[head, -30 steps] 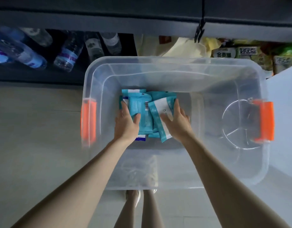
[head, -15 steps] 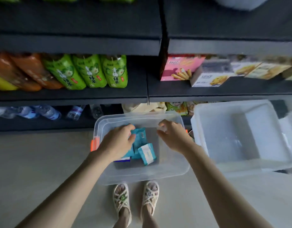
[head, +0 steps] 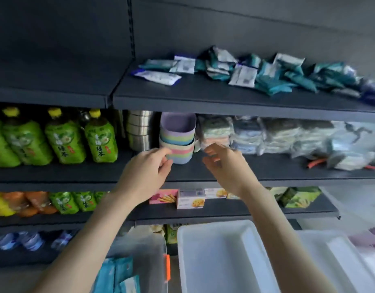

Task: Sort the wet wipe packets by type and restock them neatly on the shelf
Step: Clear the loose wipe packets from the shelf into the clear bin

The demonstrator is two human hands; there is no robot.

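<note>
Head view, swung up from looking down into the clear bin a second ago to facing the shelving.

Both hands lifted out of the bin and raised level with the stack of pastel cups. Left hand just in front of the cups' left side, right hand just right of the cups. Both loosely curled, with no packet seen in either, though blurred by motion.

Left behind in the bin, far below and left of the cups: a few teal wet wipe packets, touched by the left hand half a second ago and now let go.

Above and right of the cups, on the top shelf: a loose jumble of wet wipe packets. Teal, dark blue and white-faced ones mixed together, some flat, some tipped onto neighbours, none in rows.

Below and right of the cups: a white tub, nothing seen inside. Left of the cups: green tea bottles.

Judging from this, the pickup from the bin looks broken off and attention seems to have moved to the shelf pile. Probably sorting that jumble by wrapper type next, then fetching the bin's remainder. Most stock already up, but nothing grouped or neat yet.
</note>
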